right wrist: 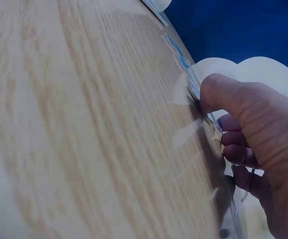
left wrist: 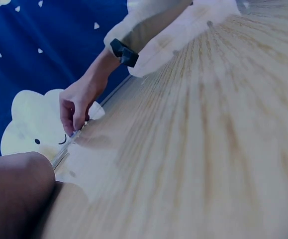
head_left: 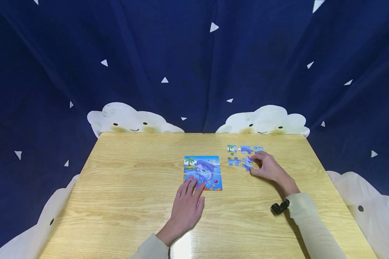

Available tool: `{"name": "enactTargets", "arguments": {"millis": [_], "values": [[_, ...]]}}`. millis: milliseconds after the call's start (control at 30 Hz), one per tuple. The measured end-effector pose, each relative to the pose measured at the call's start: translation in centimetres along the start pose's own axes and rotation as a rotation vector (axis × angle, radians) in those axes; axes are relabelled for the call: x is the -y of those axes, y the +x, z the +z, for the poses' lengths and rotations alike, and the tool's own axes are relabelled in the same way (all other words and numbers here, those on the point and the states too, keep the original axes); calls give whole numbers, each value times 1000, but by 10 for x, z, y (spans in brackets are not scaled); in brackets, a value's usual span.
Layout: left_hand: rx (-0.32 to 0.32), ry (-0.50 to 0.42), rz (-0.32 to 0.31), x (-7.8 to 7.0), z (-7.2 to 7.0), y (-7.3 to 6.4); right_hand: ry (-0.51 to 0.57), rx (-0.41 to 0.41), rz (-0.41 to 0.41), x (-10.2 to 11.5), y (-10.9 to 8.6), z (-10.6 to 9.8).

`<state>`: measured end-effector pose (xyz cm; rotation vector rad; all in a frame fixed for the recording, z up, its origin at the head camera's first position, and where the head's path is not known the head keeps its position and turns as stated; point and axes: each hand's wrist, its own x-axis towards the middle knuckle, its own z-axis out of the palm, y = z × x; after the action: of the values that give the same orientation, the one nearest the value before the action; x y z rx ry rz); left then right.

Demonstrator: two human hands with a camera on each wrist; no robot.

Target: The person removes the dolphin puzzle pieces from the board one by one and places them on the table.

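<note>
Two hands are placed over the wooden bench (head_left: 126, 198). The left hand (head_left: 187, 208) lies back upward, with its fingers slightly spread, and the fingertips rest on the lower left part of the square dolphin picture (head_left: 209, 167), which lies flat near the middle. To the right of this picture, the right hand (head_left: 269, 168) pinches one puzzle piece (head_left: 247, 162) between thumb and forefinger; whether it is lifted, I cannot tell. Just beside it lie a palm tree piece (head_left: 231, 148), a purple dolphin piece (head_left: 246, 149) and a lower left piece (head_left: 234, 161). Near the right sleeve (head_left: 302, 208) is a small black device (head_left: 276, 208). Behind hangs a dark blue curtain (head_left: 181, 46) with white triangles.
</note>
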<state>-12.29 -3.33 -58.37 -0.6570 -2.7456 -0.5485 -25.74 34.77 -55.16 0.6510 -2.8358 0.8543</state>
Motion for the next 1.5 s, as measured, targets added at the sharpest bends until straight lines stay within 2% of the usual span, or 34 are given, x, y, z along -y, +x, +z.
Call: {"name": "enactTargets", "arguments": {"millis": [233, 667, 1000, 1233, 1367, 1500], "values": [[12, 10, -1, 0, 0, -1, -30, 21, 15, 1, 2, 0], [20, -3, -14, -1, -1, -1, -21, 51, 37, 0, 3, -1], [-13, -23, -1, 0, -1, 0, -29, 65, 75, 4, 1, -4], [-26, -24, 9, 0, 0, 0, -19, -15, 126, 13, -3, 0], [-27, -19, 10, 1, 0, 1, 14, -91, 59, 19, -4, 4], [0, -22, 0, 2, 1, 0, 47, -132, -5, 29, -5, 8]]}}
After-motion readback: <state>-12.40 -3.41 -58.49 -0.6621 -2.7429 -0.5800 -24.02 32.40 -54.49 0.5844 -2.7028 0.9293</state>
